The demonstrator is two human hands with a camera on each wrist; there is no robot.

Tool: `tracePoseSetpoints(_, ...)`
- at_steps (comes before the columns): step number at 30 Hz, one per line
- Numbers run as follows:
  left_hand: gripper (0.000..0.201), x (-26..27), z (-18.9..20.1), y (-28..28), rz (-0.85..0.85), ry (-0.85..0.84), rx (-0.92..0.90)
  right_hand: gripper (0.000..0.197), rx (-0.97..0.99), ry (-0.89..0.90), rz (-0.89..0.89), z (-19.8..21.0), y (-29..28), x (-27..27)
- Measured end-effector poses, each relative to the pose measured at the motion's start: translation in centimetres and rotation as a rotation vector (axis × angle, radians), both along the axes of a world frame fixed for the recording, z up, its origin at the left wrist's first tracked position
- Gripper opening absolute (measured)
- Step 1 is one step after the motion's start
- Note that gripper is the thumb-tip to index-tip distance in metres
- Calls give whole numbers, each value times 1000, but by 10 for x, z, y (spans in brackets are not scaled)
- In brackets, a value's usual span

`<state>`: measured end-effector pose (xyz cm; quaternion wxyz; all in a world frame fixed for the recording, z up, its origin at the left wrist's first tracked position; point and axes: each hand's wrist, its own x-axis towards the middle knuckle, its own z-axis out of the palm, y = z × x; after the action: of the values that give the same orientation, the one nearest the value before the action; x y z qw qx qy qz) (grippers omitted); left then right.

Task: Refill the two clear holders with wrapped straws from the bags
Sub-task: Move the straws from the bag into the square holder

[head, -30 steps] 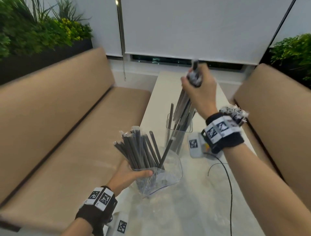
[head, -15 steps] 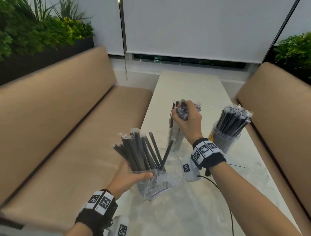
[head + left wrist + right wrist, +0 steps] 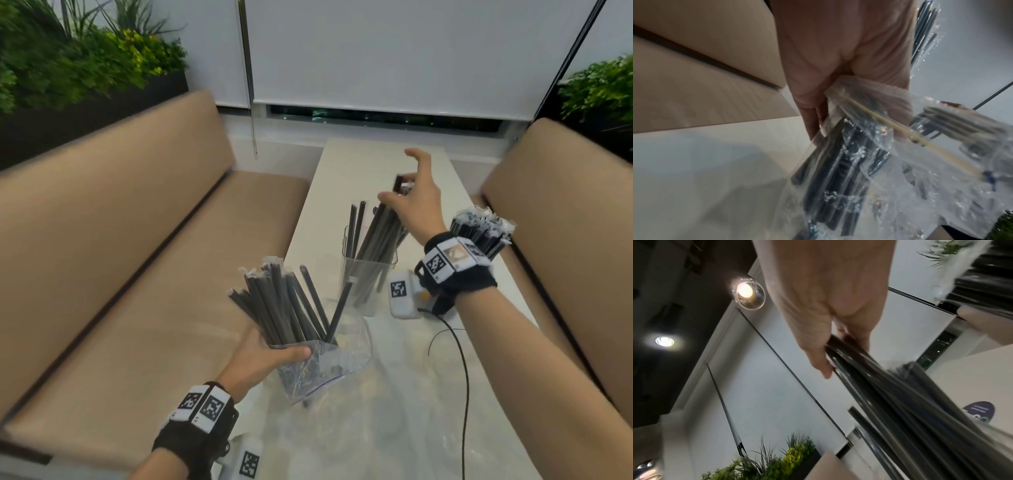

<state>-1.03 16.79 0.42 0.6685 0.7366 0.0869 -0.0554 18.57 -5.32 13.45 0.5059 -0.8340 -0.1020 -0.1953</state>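
My left hand (image 3: 270,356) grips a clear zip bag (image 3: 329,366) with several wrapped dark straws (image 3: 281,301) fanning out of its top; in the left wrist view the fingers (image 3: 813,116) curl round the bag (image 3: 900,162). A square clear holder (image 3: 366,277) stands mid-table with a bundle of straws (image 3: 373,240) leaning in it. My right hand (image 3: 401,175) hovers at their tips, index finger lifted and thumb spread, the straws (image 3: 890,394) resting against its palm (image 3: 828,305). The second, round holder (image 3: 479,233), packed with straws, is partly hidden behind my right wrist.
The narrow white table (image 3: 359,161) runs between two tan benches, left (image 3: 137,246) and right (image 3: 565,212). A white tagged device (image 3: 402,294) and a black cable (image 3: 460,359) lie beside the square holder. Crumpled clear plastic (image 3: 342,442) covers the near table end.
My right hand brought a straw bundle down into the square holder, then rose a little and spread its fingers. My left hand kept holding the bag in place.
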Motion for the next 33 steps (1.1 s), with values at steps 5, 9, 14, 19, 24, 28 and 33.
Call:
tracePoseSetpoints(5, 47, 2, 2, -4, -31, -5, -18, 51, -170, 200, -17, 8, -14, 3)
tracePoseSetpoints(9, 45, 5, 7, -7, -56, -15, 9, 24, -113, 12, -84, 13, -17, -33)
tracePoseSetpoints(14, 52, 14, 13, -8, -58, -31, 17, 49, -102, 318, 276, -30, 3, -114)
tracePoseSetpoints(19, 50, 14, 18, -14, -155, -62, 56, 99, -73, 507, 406, -77, 27, -140)
tracePoseSetpoints(24, 45, 14, 18, -26, -240, -38, 72, 62, 58, 371, 450, -80, 49, -145)
tracePoseSetpoints(28, 35, 13, 19, -25, -222, -35, 74, 42, 207, 313, 410, -74, 39, -143)
tracePoseSetpoints(33, 35, 13, 17, -20, -192, -13, 68, 33, 322, 255, 363, -46, 20, -127)
